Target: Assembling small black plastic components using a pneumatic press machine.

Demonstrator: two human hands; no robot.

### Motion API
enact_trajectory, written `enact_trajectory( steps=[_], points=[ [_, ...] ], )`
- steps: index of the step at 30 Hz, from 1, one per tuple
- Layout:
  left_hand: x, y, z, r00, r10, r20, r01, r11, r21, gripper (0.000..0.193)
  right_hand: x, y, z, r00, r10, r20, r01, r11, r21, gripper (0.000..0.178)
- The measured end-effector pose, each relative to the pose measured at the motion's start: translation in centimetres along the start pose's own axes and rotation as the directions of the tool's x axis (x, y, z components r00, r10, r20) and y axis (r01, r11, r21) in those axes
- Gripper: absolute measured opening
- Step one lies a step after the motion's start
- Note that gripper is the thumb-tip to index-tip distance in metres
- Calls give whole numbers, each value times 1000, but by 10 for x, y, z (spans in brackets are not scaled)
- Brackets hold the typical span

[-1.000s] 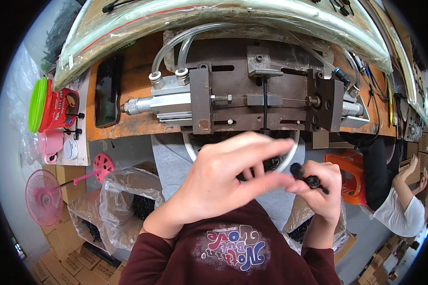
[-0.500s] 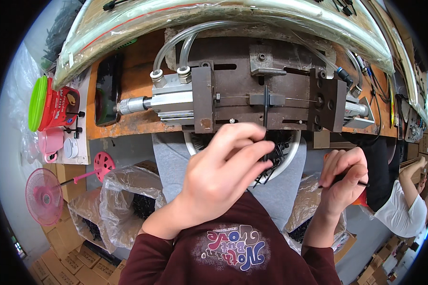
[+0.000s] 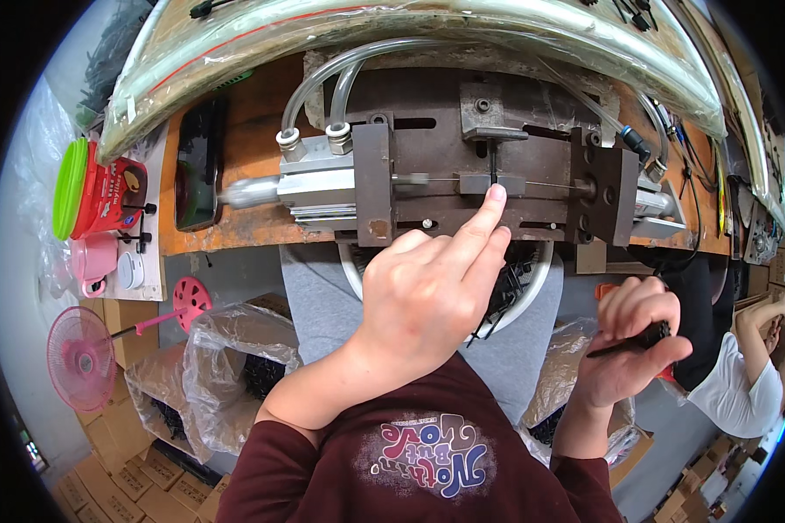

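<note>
My left hand [image 3: 427, 292] reaches over the fixture's front edge, index finger stretched out and the other fingers partly bent. Its index fingertip touches the near end of a thin black stick-like part [image 3: 494, 159] lying across the small grey block [image 3: 472, 184] in the middle of the metal fixture [image 3: 436, 208]. The thumb is hidden beneath the hand. Off to the right, my right hand [image 3: 630, 349] is closed around a black plastic part [image 3: 652, 335] with a ridged head; whether it holds more than one, I cannot tell. A white-rimmed container [image 3: 532, 292] of similar black parts sits on my lap.
Air cylinders [image 3: 318, 187] with clear hoses flank the fixture on the wooden bench [image 3: 266, 222]. A phone [image 3: 199, 166] lies at left, beside a red tub [image 3: 113, 192]. Plastic-lined bins [image 3: 235, 349] and a pink fan [image 3: 81, 359] stand below. Another person [image 3: 741, 383] sits at far right.
My left hand has moved forward, its index finger now extended onto the black part, which has shifted away from me. The left cylinder's end is blurred by motion. My right hand has turned, exposing its part.
</note>
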State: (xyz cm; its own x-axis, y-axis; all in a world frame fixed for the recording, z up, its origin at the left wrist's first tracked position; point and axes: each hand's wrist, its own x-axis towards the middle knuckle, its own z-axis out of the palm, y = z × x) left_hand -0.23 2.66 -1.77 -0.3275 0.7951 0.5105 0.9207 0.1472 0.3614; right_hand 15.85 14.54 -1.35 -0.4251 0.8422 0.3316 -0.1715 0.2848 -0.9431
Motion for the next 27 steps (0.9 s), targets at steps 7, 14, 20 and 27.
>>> enact_trajectory(
  steps=[7, 14, 20, 27],
  points=[
    [-5, 15, -21, 936, -121, 331, 348, 473, -810, 37, -1, -16, -19, 712, -342, 613, 674, 576, -462, 38],
    [-9, 13, -18, 848, 46, 528, 525, 58, -849, 37, 3, -16, 3, 487, -533, 692, 855, 452, -253, 38],
    [-14, 11, -26, 764, -189, 616, 622, -37, -782, 31, 3, -4, 9, 571, -467, 675, 740, 650, -176, 51],
    [-11, 4, -29, 960, -279, 26, 248, 802, -544, 43, -18, 12, 4, 951, -46, 305, 49, 999, -1, 67]
  ],
)
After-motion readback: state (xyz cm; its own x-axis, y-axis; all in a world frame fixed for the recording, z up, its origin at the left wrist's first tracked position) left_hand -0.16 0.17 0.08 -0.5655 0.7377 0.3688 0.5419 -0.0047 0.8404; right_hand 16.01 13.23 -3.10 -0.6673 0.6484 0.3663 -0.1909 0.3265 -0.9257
